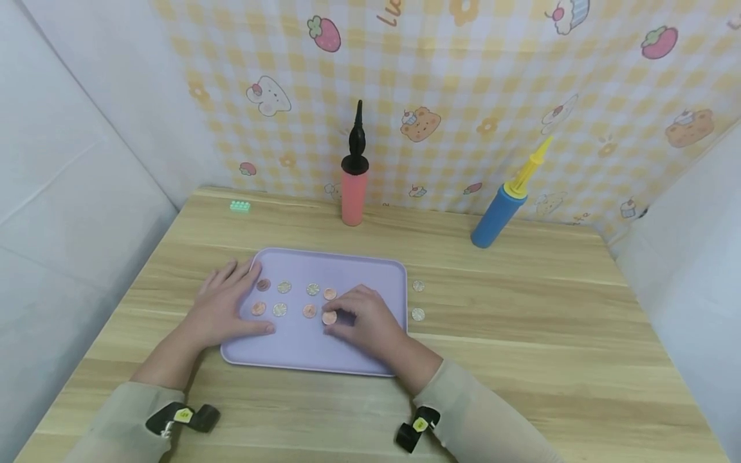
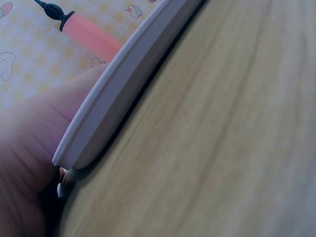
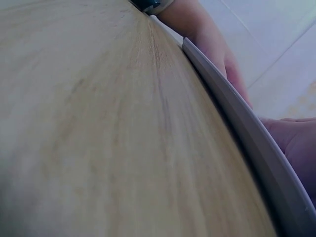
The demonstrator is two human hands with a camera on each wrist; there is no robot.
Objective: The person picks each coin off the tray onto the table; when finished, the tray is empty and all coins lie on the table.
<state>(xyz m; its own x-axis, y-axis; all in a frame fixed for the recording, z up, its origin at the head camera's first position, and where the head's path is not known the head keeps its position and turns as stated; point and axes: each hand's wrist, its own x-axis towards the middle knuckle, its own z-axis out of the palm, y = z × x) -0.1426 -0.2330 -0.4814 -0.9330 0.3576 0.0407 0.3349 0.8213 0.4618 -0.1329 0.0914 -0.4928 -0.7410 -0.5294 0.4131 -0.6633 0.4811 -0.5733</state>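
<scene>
A lavender tray (image 1: 370, 270) lies on the wooden table. On it several coins form two rows, some copper-coloured, like the copper coin (image 1: 309, 311), others silver, like the silver coin (image 1: 280, 310). My left hand (image 1: 222, 312) rests over the tray's left side with fingers spread, thumb lying on the tray floor. Between the thumb and fingers of my right hand (image 1: 370, 321) a copper-coloured coin (image 1: 329, 317) is pinched, at the right end of the near row. In both wrist views the tray wall (image 2: 113, 94) hides the coins.
Two silver coins, the farther one (image 1: 419, 285) and the nearer one (image 1: 418, 314), lie on the table right of the tray. Toward the back wall stand a pink pump (image 1: 354, 196) and a leaning blue pump (image 1: 498, 217). A small green toy brick (image 1: 240, 206) sits at the back left.
</scene>
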